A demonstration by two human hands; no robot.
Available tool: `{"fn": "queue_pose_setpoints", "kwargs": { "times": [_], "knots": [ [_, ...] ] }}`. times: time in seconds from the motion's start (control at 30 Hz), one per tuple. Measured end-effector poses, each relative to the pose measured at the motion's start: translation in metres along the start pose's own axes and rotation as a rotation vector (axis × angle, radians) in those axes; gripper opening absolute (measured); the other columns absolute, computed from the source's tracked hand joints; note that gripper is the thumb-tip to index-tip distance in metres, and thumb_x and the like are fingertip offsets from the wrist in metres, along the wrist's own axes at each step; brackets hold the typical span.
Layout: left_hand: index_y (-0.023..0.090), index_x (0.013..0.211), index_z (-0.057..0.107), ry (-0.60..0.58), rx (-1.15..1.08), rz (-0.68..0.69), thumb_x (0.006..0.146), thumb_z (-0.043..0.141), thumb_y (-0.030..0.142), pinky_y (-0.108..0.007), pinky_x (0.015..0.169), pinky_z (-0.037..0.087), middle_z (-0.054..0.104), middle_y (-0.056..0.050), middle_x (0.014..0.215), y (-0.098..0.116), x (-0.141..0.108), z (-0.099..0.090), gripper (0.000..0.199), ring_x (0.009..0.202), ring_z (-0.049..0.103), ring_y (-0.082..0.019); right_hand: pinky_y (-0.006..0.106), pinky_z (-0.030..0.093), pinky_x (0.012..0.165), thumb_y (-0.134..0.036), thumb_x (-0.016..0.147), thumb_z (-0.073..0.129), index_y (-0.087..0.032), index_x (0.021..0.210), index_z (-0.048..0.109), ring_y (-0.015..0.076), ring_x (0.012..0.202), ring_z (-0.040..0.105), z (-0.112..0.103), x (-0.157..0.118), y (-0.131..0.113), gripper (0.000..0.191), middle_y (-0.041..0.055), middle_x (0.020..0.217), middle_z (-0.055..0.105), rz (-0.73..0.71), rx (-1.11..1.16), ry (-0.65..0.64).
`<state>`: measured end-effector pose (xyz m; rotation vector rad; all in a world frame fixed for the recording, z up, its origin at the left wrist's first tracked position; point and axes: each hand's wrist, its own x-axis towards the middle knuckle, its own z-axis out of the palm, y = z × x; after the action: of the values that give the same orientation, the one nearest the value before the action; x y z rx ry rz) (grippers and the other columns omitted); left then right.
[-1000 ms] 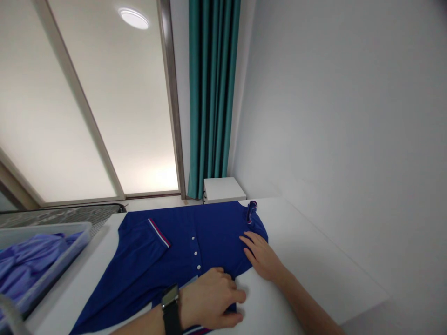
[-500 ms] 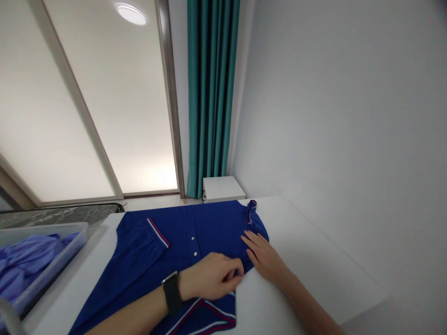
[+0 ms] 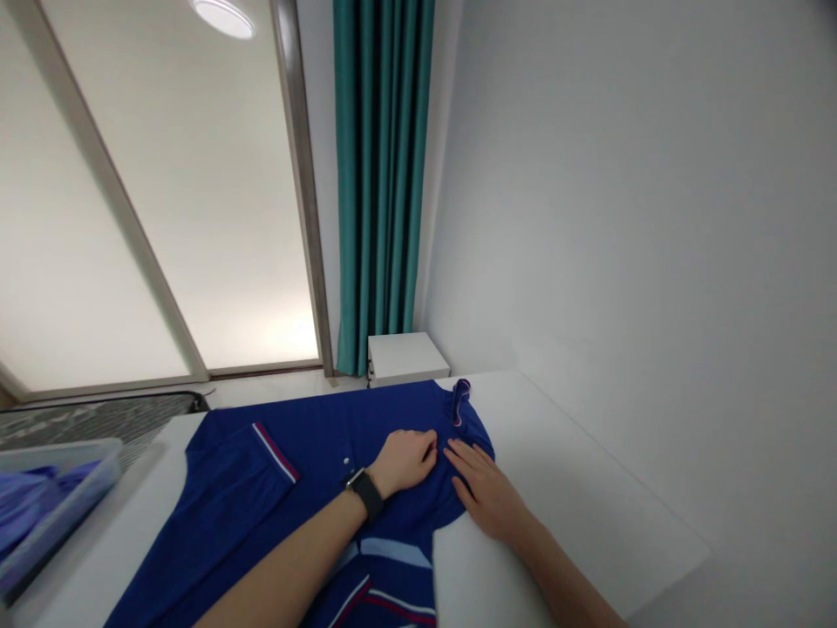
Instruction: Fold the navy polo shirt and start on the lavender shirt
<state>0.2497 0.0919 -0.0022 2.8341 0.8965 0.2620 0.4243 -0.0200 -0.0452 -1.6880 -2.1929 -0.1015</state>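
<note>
A dark blue shirt (image 3: pixel 392 406) with white buttons and red-and-white trim lies spread on a white table. My left hand (image 3: pixel 409 458), with a black watch (image 3: pixel 364 493) on its wrist, rests on the shirt's right part. Its fingers curl closed, and what is under them is hidden. Close to its right, my right hand (image 3: pixel 480 484) lies open and flat over the fabric beside the right sleeve cuff (image 3: pixel 459 401). The left sleeve cuff (image 3: pixel 276 453) lies folded inward. Nearer me, a light blue stripe (image 3: pixel 396 552) shows on the cloth, partly behind my left forearm.
On the left, a translucent bin (image 3: pixel 78 453) holds crumpled blue-violet cloth (image 3: pixel 32 506). The white table (image 3: pixel 555 462) meets a pale wall at the right. Past the far edge stand a small white cabinet (image 3: pixel 409 356), a green curtain (image 3: pixel 383 192) and frosted sliding doors (image 3: pixel 196 192).
My left hand has moved away from me, up the shirt, uncovering the light blue stripe. My right hand stays on the sleeve area. The view has shifted slightly to the right.
</note>
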Motion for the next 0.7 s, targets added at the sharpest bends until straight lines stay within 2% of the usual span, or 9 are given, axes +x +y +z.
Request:
{"fn": "queue_pose_setpoints", "kwargs": {
  "times": [0.2,0.33,0.4,0.47,0.6,0.7],
  "knots": [
    [0.023,0.091,0.056,0.084,-0.026,0.033,0.095,0.042,0.024,-0.033,0.079,0.043,0.069,-0.005,0.090,0.000,-0.008,0.005,0.015,0.087,0.064,-0.021,0.046,0.038,0.107,-0.016,0.092,0.043,-0.025,0.127,0.062,0.0255,0.128,0.046,-0.013,0.012,-0.002,0.040,0.0104,0.139,0.052,0.108,-0.102,0.112],
    [0.023,0.093,0.056,0.094,-0.015,0.061,0.094,0.043,0.024,-0.033,0.078,0.042,0.068,-0.005,0.090,-0.001,-0.009,0.005,0.013,0.087,0.062,-0.021,0.048,0.039,0.102,-0.020,0.091,0.047,-0.026,0.127,0.062,0.0292,0.124,0.047,-0.013,0.033,0.003,0.039,0.0119,0.134,0.055,0.226,-0.170,0.112],
    [0.023,0.093,0.056,0.096,-0.011,0.066,0.094,0.044,0.024,-0.033,0.078,0.041,0.067,-0.005,0.090,-0.001,-0.010,0.006,0.012,0.087,0.062,-0.021,0.046,0.041,0.101,-0.021,0.093,0.043,-0.022,0.127,0.060,0.0276,0.120,0.051,-0.010,0.041,0.012,0.038,0.0122,0.129,0.059,0.291,-0.135,0.091],
    [0.023,0.093,0.056,0.093,-0.010,0.067,0.094,0.044,0.023,-0.033,0.078,0.041,0.067,-0.004,0.090,-0.002,-0.010,0.006,0.012,0.087,0.062,-0.021,0.042,0.042,0.100,-0.020,0.095,0.036,-0.019,0.127,0.059,0.0249,0.118,0.053,-0.007,0.045,0.027,0.040,0.0125,0.127,0.061,0.367,-0.081,0.137],
    [0.023,0.093,0.056,0.101,-0.008,0.086,0.094,0.043,0.022,-0.033,0.077,0.040,0.067,-0.004,0.088,-0.003,-0.010,0.008,0.013,0.085,0.061,-0.021,0.035,0.041,0.101,-0.019,0.096,0.026,-0.015,0.131,0.055,0.0212,0.121,0.052,-0.011,0.029,0.064,0.046,0.0139,0.131,0.057,0.516,-0.042,0.266],
    [0.022,0.092,0.056,0.112,-0.004,0.093,0.094,0.043,0.022,-0.033,0.076,0.041,0.066,-0.003,0.087,-0.004,-0.010,0.010,0.013,0.083,0.061,-0.021,0.039,0.041,0.100,-0.021,0.095,0.029,-0.014,0.132,0.055,0.0252,0.121,0.052,-0.014,0.008,0.079,0.045,0.0148,0.131,0.057,0.656,-0.154,0.177]
  ]
}}
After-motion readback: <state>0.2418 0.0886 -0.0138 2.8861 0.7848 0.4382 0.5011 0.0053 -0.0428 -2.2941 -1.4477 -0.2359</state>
